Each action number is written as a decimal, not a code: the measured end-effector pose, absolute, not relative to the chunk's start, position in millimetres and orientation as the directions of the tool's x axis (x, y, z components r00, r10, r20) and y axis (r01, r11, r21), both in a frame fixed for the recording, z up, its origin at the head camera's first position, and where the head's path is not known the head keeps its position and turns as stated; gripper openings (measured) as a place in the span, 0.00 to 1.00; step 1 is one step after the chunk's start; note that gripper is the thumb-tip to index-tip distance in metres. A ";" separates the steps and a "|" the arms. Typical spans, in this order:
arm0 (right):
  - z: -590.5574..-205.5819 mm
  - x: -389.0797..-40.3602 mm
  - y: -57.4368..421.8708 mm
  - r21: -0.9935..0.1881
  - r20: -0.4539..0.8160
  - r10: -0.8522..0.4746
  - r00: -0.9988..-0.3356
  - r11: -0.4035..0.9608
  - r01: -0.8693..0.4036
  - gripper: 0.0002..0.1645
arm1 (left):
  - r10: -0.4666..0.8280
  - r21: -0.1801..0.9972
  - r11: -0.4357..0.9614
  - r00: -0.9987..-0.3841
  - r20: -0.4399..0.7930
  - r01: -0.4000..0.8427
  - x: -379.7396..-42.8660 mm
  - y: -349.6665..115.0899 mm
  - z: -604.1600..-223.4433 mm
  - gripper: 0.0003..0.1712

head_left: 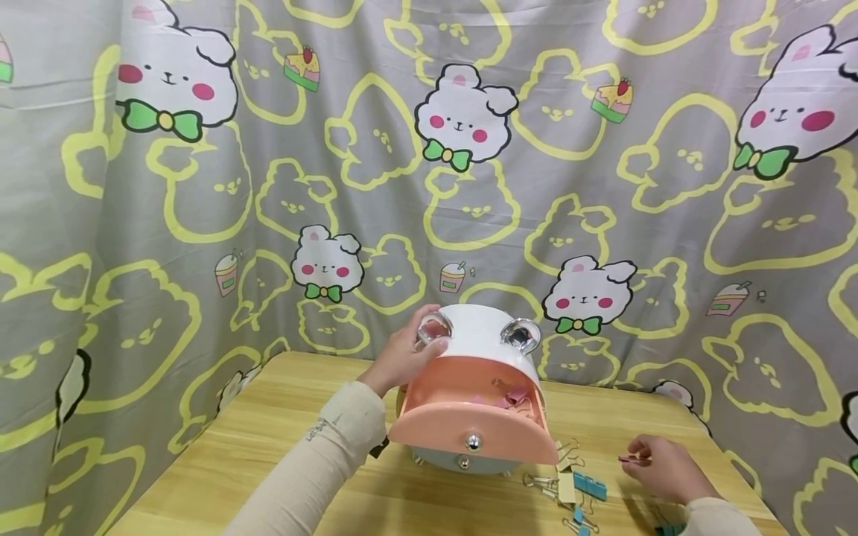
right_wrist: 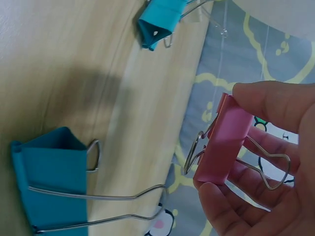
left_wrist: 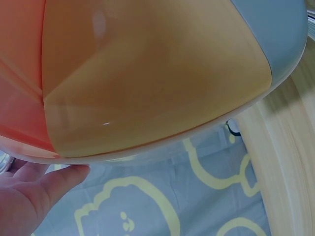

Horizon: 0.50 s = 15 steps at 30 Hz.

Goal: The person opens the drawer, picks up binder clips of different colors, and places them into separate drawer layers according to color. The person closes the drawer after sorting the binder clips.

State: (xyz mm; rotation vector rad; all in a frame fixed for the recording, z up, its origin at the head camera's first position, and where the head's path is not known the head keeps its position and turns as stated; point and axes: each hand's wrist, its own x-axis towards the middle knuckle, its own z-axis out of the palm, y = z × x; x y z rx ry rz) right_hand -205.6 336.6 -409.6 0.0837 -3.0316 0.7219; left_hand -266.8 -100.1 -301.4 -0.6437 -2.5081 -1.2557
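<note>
A rounded desktop drawer box (head_left: 479,325) with a white top and two shiny round eyes stands in the head view. My left hand (head_left: 405,356) grips its top by the left eye, the thumb on the front side. Its pink-orange upper drawer (head_left: 436,428) is pulled out, with several pink clips (head_left: 515,397) inside. Below it sits a grey-blue drawer (head_left: 439,459). Right of the box, my right hand (head_left: 666,470) holds a pink binder clip (right_wrist: 227,140) by its ends, between thumb and fingers, above the table.
Yellow and teal binder clips (head_left: 590,485) lie on the wooden table (head_left: 268,439) between the box and my right hand. Another teal clip (head_left: 669,529) lies under my right wrist. A patterned grey curtain (head_left: 375,186) hangs behind and at the sides.
</note>
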 end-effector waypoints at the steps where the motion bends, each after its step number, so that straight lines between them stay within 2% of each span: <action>1: -408.5 -204.9 336.0 -0.451 0.037 -0.048 -0.998 0.891 -0.060 0.18 | 0.270 0.687 0.531 -0.868 0.418 0.496 -267.3 -99.8 -301.7 0.36; 7: -399.3 -202.3 330.2 -0.457 0.080 -0.063 -0.995 0.885 -0.093 0.23 | 0.265 0.692 0.533 -0.873 0.409 0.486 -268.2 -99.4 -302.3 0.36; 15: -388.3 -198.0 321.1 -0.439 0.149 -0.083 -0.985 0.888 -0.141 0.23 | 0.264 0.690 0.529 -0.868 0.420 0.494 -267.7 -99.0 -301.9 0.36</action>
